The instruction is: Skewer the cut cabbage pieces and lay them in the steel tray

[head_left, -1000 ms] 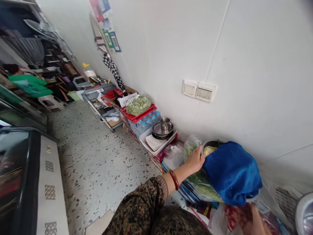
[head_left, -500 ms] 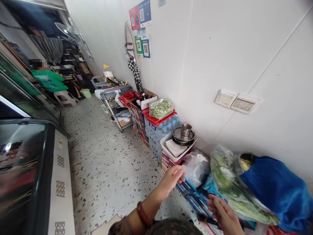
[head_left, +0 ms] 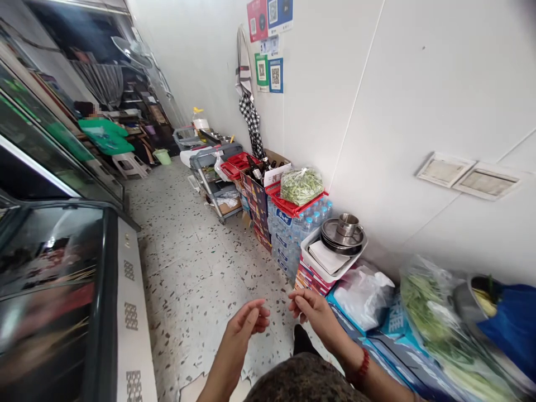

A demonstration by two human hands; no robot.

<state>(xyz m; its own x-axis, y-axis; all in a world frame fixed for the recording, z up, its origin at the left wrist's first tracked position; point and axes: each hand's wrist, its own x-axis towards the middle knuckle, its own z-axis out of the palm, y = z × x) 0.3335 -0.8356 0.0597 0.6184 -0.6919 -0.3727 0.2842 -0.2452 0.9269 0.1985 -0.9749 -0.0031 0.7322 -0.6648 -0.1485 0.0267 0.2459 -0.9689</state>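
Observation:
Both of my hands hang in the air over the speckled floor [head_left: 188,262], with a gap between them. My left hand [head_left: 246,326] is empty, its fingers loosely bent and apart from the thumb. My right hand [head_left: 312,312], a red bracelet [head_left: 363,365] on its wrist, is also empty with slackly curled fingers. Closest to the right hand are blue boxes [head_left: 377,357] and a white plastic bag [head_left: 363,296] on them. Just beyond stands a white tray [head_left: 307,262] with metal plates [head_left: 330,231] and a steel cup [head_left: 348,224].
A glass-topped display case [head_left: 129,268] borders the left side. Along the wall are shrink-wrapped water bottles [head_left: 288,240], bagged greens [head_left: 302,187], a box of dark bottles [head_left: 255,195] and a grey cart [head_left: 209,184]. A person in green [head_left: 104,137] sits far back. Bagged leafy vegetables [head_left: 435,318] lie right.
The view has swung left, so the wall goods appear farther right. My right hand has moved from beside the vegetables to in front of me, closer to my left hand.

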